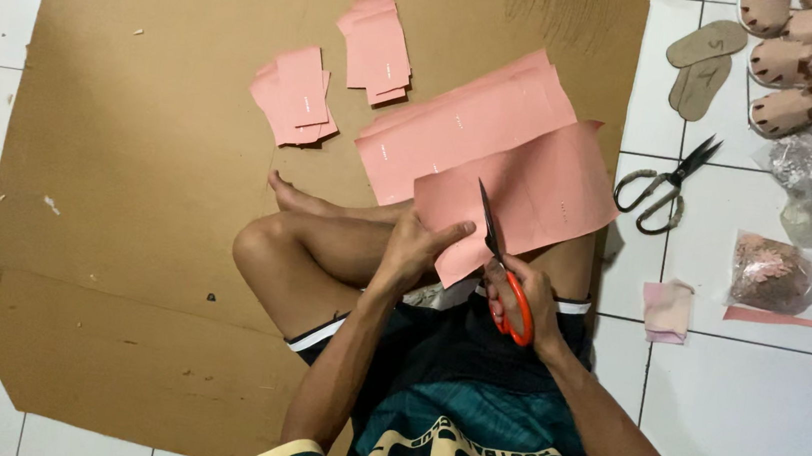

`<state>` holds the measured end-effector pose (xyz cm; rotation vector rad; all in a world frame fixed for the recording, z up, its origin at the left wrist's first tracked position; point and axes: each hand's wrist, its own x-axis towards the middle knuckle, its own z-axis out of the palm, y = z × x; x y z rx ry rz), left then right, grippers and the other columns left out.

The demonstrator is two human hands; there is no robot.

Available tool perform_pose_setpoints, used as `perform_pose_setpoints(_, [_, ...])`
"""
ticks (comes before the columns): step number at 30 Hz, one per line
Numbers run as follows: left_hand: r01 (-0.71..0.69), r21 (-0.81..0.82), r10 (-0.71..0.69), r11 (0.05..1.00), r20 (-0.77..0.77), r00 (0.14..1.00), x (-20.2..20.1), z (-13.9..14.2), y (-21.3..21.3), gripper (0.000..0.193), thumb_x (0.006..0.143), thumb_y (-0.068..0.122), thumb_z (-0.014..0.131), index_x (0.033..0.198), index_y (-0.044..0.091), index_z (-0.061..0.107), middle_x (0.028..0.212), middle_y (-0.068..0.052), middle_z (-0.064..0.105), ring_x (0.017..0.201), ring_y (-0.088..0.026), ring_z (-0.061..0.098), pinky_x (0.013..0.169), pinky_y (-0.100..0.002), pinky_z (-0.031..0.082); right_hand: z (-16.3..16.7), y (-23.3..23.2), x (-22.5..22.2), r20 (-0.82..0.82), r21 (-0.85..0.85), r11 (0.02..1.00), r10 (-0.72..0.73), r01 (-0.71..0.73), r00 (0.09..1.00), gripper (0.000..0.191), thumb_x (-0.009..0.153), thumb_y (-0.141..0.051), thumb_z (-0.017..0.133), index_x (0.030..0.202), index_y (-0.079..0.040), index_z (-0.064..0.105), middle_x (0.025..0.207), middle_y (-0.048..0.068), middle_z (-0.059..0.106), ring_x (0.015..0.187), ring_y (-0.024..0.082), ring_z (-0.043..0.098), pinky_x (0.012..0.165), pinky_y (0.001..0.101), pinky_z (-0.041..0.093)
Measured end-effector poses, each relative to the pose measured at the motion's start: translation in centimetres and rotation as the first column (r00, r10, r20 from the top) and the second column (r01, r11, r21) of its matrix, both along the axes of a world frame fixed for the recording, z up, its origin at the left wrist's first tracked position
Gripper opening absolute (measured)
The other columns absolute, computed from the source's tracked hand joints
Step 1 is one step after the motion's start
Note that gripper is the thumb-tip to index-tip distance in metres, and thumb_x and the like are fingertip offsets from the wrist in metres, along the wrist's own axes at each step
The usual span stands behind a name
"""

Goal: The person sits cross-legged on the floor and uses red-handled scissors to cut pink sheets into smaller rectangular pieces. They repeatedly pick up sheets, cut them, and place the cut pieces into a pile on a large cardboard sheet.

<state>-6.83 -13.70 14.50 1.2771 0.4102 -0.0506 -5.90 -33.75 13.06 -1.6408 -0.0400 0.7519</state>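
On the cardboard sheet (135,129), the pink sheet (530,196) lies across the person's lap, pinched by the left hand (414,249) while the right hand (525,296) grips orange-handled scissors (502,268), whose blades could nick the nearby thumb.

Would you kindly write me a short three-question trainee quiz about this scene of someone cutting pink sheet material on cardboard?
1. True or false: the right hand holds the orange-handled scissors.
2. What does the left hand grip?
A. a sandal
B. the pink sheet being cut
C. a plastic bag
3. How many small stacks of cut pink pieces lie on the cardboard beyond the person's foot?

Key
1. True.
2. B.
3. Two: the left stack and the right stack. The dark spare scissors lie untouched on the tiled floor.
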Motion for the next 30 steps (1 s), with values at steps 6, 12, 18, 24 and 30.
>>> perform_pose_setpoints(6, [0.03,-0.018,-0.028,0.999,0.076,0.997,-0.7,1.2,1.0,0.04,0.085,0.01,0.08,0.118,-0.006,0.065,0.105,-0.012,0.075,0.091,-0.016,0.072,0.081,-0.031,0.06,0.0,1.0,1.3,0.067,0.048,0.998,0.033,-0.037,0.997,0.046,0.097,-0.046,0.061,0.113,-0.004,0.071,0.059,0.002,0.052,0.044,0.008,0.048,0.039,0.0243,0.04])
perform_pose_setpoints(12, [0.052,-0.049,-0.049,0.997,0.059,0.997,-0.7,0.6,1.9,0.033,0.086,0.007,0.079,0.115,-0.006,0.067,0.101,-0.009,0.074,0.087,-0.014,0.07,0.076,-0.028,0.059,-1.3,1.6,2.5,0.069,0.059,0.996,0.07,-0.074,0.995,0.053,0.106,-0.046,0.06,0.089,0.003,0.062,0.058,0.003,0.053,0.043,0.009,0.049,0.04,0.0246,0.041])
perform_pose_setpoints(18, [-0.091,-0.008,0.091,0.996,0.101,0.991,2.9,0.3,5.8,0.017,0.09,0.012,0.077,0.093,0.0,0.065,0.077,-0.002,0.062,0.066,-0.01,0.056,0.061,-0.025,0.047,-1.8,1.4,2.0,-0.036,0.211,0.977,0.015,-0.007,0.999,0.045,0.1,-0.047,0.056,0.094,-0.003,0.062,0.061,-0.001,0.047,0.043,0.006,0.044,0.037,0.0225,0.037])
perform_pose_setpoints(24, [-0.191,0.202,0.158,0.961,0.167,0.973,13.8,-2.3,15.5,0.05,0.088,0.032,0.081,0.107,-0.01,0.06,0.087,-0.009,0.067,0.08,-0.016,0.065,0.065,-0.03,0.056,-2.9,-0.2,-1.2,-0.13,0.176,0.981,-0.059,0.082,0.99,0.047,0.101,-0.047,0.051,0.093,-0.002,0.061,0.06,0.0,0.046,0.041,0.007,0.043,0.036,0.0227,0.036])
perform_pose_setpoints(30, [0.094,0.681,0.024,0.726,-0.162,0.986,13.2,-12.3,11.3,0.1,0.081,0.059,0.082,0.142,-0.011,0.046,0.126,-0.033,0.064,0.117,-0.037,0.066,0.097,-0.044,0.054,-3.3,-1.6,-3.3,-0.138,0.245,0.952,-0.156,0.186,0.978,0.037,0.1,-0.04,0.056,0.098,-0.003,0.059,0.065,-0.001,0.046,0.044,0.007,0.043,0.038,0.0236,0.037])
